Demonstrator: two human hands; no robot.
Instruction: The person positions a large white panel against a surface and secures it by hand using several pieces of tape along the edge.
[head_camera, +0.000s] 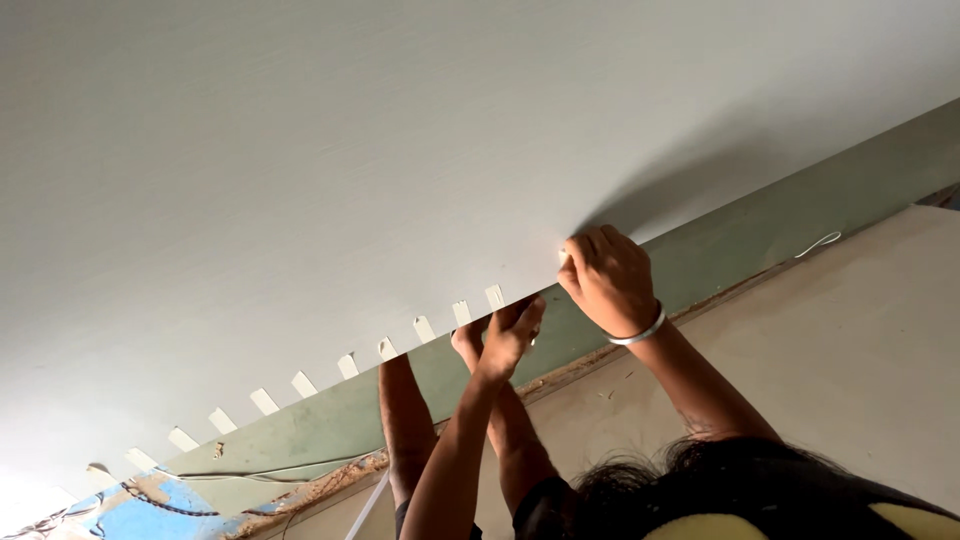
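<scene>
Both hands, the left hand (510, 335) and right hand (605, 280), pinch the white ceiling panel (300, 180) at its tabbed edge (probably light, stiff, somewhat brittle), the proper gripping point.

Probably a room under renovation: ceiling panel (300, 180), unfinished green wall strip (760, 225), loose wiring (250, 474)

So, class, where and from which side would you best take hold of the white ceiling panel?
Grip the white ceiling panel along its free edge with the small tabs, coming from below on the wall side. Elsewhere it is one broad flat face, so probably only that edge lets fingers hook over it.
</scene>
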